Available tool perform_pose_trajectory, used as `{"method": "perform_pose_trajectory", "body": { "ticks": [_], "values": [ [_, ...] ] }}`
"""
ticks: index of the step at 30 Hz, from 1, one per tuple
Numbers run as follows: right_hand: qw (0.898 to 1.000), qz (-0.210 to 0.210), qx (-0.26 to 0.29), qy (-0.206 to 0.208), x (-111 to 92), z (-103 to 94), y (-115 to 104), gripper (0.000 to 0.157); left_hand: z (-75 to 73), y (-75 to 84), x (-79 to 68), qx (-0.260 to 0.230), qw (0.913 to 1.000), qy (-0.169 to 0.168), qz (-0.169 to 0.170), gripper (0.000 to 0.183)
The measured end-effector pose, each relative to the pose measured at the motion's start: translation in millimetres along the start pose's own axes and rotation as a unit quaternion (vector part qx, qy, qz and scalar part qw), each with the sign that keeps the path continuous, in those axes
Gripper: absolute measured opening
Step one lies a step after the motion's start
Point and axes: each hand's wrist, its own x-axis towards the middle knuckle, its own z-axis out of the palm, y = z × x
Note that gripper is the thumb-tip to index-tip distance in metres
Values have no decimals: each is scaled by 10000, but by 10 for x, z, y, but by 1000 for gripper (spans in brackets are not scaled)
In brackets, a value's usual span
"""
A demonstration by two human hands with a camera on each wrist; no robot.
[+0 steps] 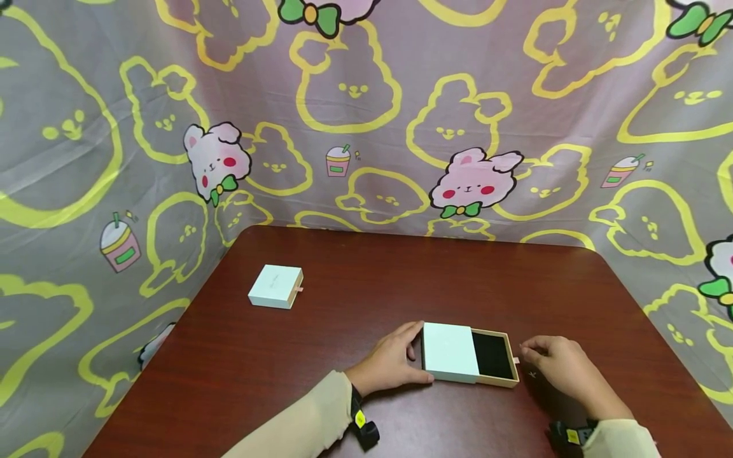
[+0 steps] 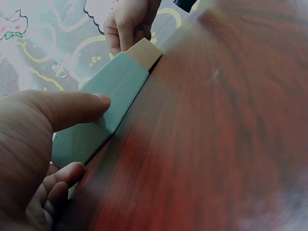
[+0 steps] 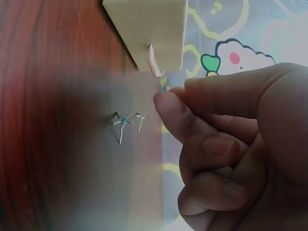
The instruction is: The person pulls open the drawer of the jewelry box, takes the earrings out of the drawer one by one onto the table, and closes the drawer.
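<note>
A pale mint drawer-style gift box (image 1: 449, 351) lies on the table, its tan inner tray (image 1: 497, 383) slid partway out to the right and showing a black lining. My left hand (image 1: 389, 362) grips the sleeve's left end, the thumb along the near side. Just off the tray's right end is my right hand (image 1: 558, 366), its fingers curled with thumb and index finger close together; nothing shows between them. A short pinkish ribbon tab (image 3: 153, 60) sticks out of the tray near those fingertips. Below it lie small silver star-like pieces (image 3: 122, 122) with thin stems.
A second, closed mint box (image 1: 276, 286) with a ribbon tab sits at the table's back left. The dark red-brown table (image 1: 366, 280) has rounded far corners. Patterned cloth (image 1: 355, 127) hangs behind it and along its sides.
</note>
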Motion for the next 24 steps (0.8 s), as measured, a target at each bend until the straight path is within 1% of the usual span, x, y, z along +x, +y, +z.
{"method": "perform_pose_trajectory", "body": {
  "ticks": [4,14,19,24],
  "values": [
    [9999,-36,102,-76,8,21,3,11,6,2,-2,22,10000,17,-10,103],
    [9999,-118,120,-23,15,77,4,10,-2,15,-5,81,10000,-19,-9,102],
    [9996,-276,87,50,22,106,-8,8,-1,11,-2,103,9999,-34,-23,101],
    [9996,-249,103,-55,44,121,-13,8,-5,8,-2,83,10000,-24,-20,101]
  ]
}}
